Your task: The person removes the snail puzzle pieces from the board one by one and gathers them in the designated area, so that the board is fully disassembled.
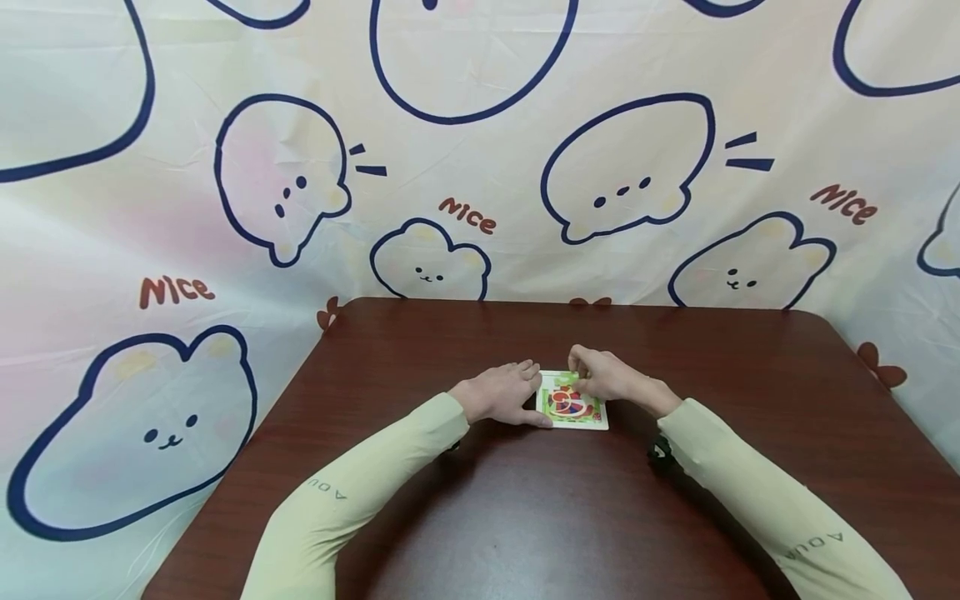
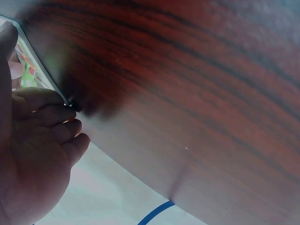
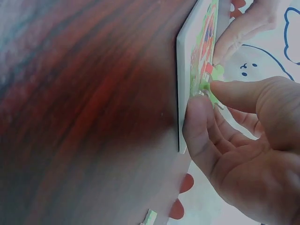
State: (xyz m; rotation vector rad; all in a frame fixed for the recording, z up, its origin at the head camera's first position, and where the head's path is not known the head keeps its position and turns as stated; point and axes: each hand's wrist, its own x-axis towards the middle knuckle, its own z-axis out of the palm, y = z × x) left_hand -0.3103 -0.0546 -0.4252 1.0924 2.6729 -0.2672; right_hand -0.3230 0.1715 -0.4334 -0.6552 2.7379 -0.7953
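A small puzzle board (image 1: 596,423) with a white rim and a colourful picture lies flat on the brown table. My left hand (image 1: 501,393) rests along its left side, the thumb at the near corner and the fingertips at the far one. Above the board's far right part, my right hand (image 1: 603,375) pinches a small green puzzle piece (image 3: 218,72) between thumb and index finger. The piece is tilted, close to the board's surface, and partly covered by the fingers. In the left wrist view, my left hand (image 2: 42,140) hides much of the board.
The table (image 1: 487,533) is dark and glossy, with rounded far corners. Behind it hangs a pale cloth (image 1: 510,167) printed with cartoon bears. A small green and white object (image 3: 150,217) shows at the lower edge of the right wrist view.
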